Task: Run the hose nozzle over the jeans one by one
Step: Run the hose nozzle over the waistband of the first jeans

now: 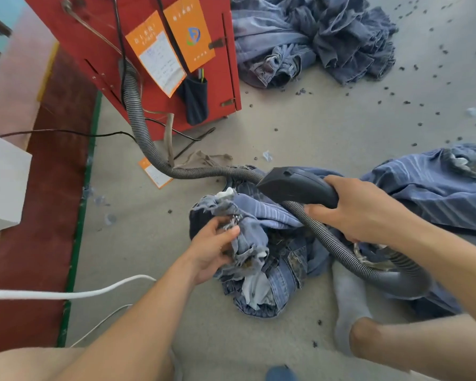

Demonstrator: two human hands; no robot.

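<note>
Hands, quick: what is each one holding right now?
Left hand: closed on the jeans.
Right hand: closed on the hose nozzle.

A single head-worn, wide-angle camera supplies the only view. It looks forward and steeply down at the floor (300, 127) from the person's own position. Both forearms enter from the bottom edge, and the left hand (212, 248) and right hand (366, 213) sit close to the lens, near frame centre. Bare knees fill the lower corners. The red cabinet (107, 37) occupies the upper left, farther away, its edges leaning from lens distortion. No second view exists, so no overlap applies.
</note>
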